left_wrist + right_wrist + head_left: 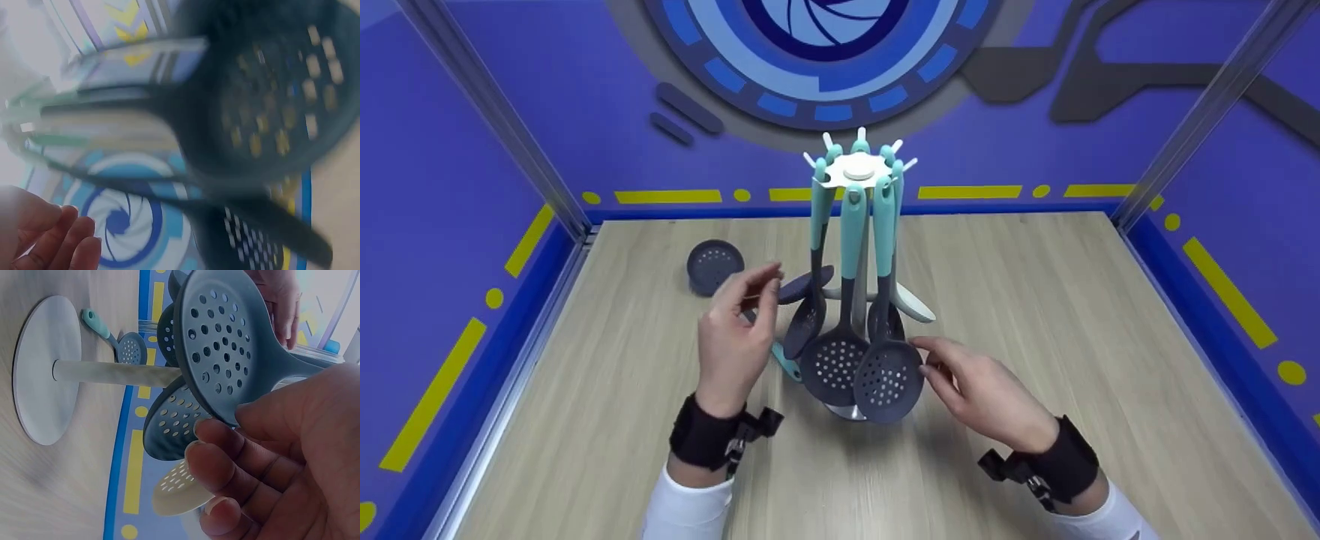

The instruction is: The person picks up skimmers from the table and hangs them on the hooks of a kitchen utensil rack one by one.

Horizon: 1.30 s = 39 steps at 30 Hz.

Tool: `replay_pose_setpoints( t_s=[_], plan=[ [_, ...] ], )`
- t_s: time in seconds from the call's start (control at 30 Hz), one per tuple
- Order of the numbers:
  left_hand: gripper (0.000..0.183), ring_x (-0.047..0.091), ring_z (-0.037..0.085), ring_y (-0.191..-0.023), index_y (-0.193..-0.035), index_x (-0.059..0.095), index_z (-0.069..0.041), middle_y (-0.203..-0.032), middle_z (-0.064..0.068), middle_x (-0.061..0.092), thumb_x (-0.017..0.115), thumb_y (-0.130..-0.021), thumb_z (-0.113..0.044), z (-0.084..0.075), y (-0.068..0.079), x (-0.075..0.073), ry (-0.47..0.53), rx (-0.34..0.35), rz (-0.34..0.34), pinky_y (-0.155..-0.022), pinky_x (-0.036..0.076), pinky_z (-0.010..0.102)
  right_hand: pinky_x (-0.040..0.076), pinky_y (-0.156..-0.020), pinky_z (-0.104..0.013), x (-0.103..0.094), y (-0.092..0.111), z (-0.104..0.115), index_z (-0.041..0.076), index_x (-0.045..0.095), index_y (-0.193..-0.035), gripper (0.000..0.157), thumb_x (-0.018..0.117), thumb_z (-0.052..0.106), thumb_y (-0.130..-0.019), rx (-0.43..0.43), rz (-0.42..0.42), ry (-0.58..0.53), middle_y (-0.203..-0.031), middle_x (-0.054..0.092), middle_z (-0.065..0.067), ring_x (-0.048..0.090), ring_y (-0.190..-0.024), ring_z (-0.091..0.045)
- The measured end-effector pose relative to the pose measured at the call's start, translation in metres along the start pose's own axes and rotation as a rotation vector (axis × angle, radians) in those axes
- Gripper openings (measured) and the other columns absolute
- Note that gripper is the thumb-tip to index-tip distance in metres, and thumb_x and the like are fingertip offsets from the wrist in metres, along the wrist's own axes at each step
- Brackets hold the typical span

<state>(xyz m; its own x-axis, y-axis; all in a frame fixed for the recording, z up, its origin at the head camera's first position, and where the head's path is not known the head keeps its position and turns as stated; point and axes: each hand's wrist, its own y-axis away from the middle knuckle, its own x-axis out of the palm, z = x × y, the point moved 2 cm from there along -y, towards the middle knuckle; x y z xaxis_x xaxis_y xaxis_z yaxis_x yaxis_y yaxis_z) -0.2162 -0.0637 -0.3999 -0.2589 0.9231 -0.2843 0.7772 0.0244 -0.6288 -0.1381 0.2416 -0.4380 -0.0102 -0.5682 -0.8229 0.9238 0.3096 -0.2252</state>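
Note:
A utensil rack (859, 171) with a white top and round base stands mid-table, hung with several dark utensils with teal handles. At its front right hangs a perforated skimmer (889, 381); my right hand (986, 394) pinches its rim between thumb and fingers, close up in the right wrist view. Beside it is another skimmer (834, 367). To the rack's left, my left hand (735, 337) is raised with loosely bent fingers and nothing visible in them. A loose skimmer (714, 268) lies on the table behind that hand, partly hidden.
A pale perforated utensil (183, 489) hangs on the rack's far right side. Blue printed walls (585, 112) enclose the wooden table (1072, 300) at the back and both sides, with metal posts (502, 112) at the corners.

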Motion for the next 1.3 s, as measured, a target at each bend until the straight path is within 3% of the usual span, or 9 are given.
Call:
replay_pose_setpoints(
  t_s=[0.17, 0.33, 0.53, 0.7, 0.83, 1.07, 1.17, 1.3],
  plan=[
    [0.021, 0.069, 0.011, -0.092, -0.122, 0.075, -0.010, -0.112, 0.003, 0.076, 0.065, -0.104, -0.013, 0.016, -0.005, -0.002, -0.145, 0.074, -0.032, -0.079, 0.055, 0.019, 0.055, -0.068, -0.025, -0.002, 0.000, -0.001, 0.015, 0.060, -0.143, 0.037, 0.064, 0.019, -0.106, -0.008, -0.017, -0.009, -0.095, 0.065, 0.013, 0.059, -0.080, -0.001],
    [0.024, 0.070, 0.018, -0.095, -0.127, 0.072, -0.009, -0.112, 0.007, 0.074, 0.066, -0.103, -0.010, 0.045, -0.004, -0.001, -0.292, 0.060, 0.023, -0.080, 0.059, 0.032, 0.056, -0.068, -0.026, -0.006, 0.000, -0.001, 0.014, 0.062, -0.141, 0.036, 0.064, 0.020, -0.106, -0.038, -0.064, -0.004, -0.096, 0.065, 0.015, 0.060, -0.082, 0.000],
    [0.033, 0.070, 0.031, -0.107, -0.132, 0.068, -0.005, -0.117, 0.014, 0.072, 0.062, -0.100, 0.004, 0.099, 0.003, 0.005, -0.412, -0.043, 0.163, -0.092, 0.058, 0.045, 0.056, -0.068, -0.026, -0.009, 0.000, -0.003, 0.016, 0.064, -0.139, 0.034, 0.065, 0.021, -0.106, -0.042, -0.100, -0.008, -0.097, 0.063, 0.014, 0.059, -0.082, -0.001],
    [0.042, 0.066, 0.038, -0.113, -0.123, 0.073, -0.005, -0.120, 0.016, 0.072, 0.061, -0.089, 0.017, 0.129, 0.005, 0.007, -0.490, -0.040, 0.314, -0.099, 0.054, 0.048, 0.054, -0.066, -0.023, -0.010, 0.001, -0.004, 0.020, 0.064, -0.138, 0.033, 0.065, 0.022, -0.106, -0.048, -0.115, -0.020, -0.098, 0.064, 0.015, 0.059, -0.081, 0.000],
    [0.045, 0.064, 0.038, -0.116, -0.119, 0.075, -0.005, -0.122, 0.016, 0.072, 0.060, -0.085, 0.021, 0.140, 0.002, 0.007, -0.545, -0.022, 0.403, -0.100, 0.053, 0.051, 0.053, -0.065, -0.022, -0.012, 0.001, -0.005, 0.019, 0.064, -0.137, 0.033, 0.066, 0.019, -0.105, -0.080, -0.146, -0.018, -0.099, 0.064, 0.014, 0.059, -0.081, 0.000],
    [0.036, 0.064, 0.036, -0.115, -0.113, 0.078, -0.005, -0.120, 0.014, 0.073, 0.059, -0.091, 0.017, 0.151, 0.005, 0.013, -0.567, -0.066, 0.527, -0.099, 0.054, 0.050, 0.054, -0.067, -0.022, -0.012, 0.000, -0.005, 0.017, 0.064, -0.137, 0.033, 0.067, 0.018, -0.104, -0.107, -0.154, -0.014, -0.099, 0.064, 0.013, 0.059, -0.084, 0.000],
    [0.035, 0.064, 0.035, -0.113, -0.110, 0.079, -0.006, -0.117, 0.012, 0.074, 0.059, -0.092, 0.016, 0.156, 0.009, 0.017, -0.581, -0.089, 0.554, -0.097, 0.054, 0.048, 0.054, -0.066, -0.023, -0.012, 0.000, -0.005, 0.018, 0.065, -0.137, 0.033, 0.067, 0.018, -0.104, -0.101, -0.155, -0.017, -0.099, 0.064, 0.013, 0.059, -0.084, 0.000],
    [0.028, 0.065, 0.036, -0.107, -0.105, 0.080, -0.005, -0.112, 0.013, 0.073, 0.062, -0.092, 0.012, 0.162, 0.014, 0.022, -0.577, -0.087, 0.540, -0.092, 0.056, 0.048, 0.054, -0.065, -0.024, -0.013, 0.000, -0.005, 0.019, 0.065, -0.137, 0.033, 0.066, 0.020, -0.105, -0.087, -0.151, -0.020, -0.099, 0.064, 0.014, 0.059, -0.083, 0.000]
  ],
)
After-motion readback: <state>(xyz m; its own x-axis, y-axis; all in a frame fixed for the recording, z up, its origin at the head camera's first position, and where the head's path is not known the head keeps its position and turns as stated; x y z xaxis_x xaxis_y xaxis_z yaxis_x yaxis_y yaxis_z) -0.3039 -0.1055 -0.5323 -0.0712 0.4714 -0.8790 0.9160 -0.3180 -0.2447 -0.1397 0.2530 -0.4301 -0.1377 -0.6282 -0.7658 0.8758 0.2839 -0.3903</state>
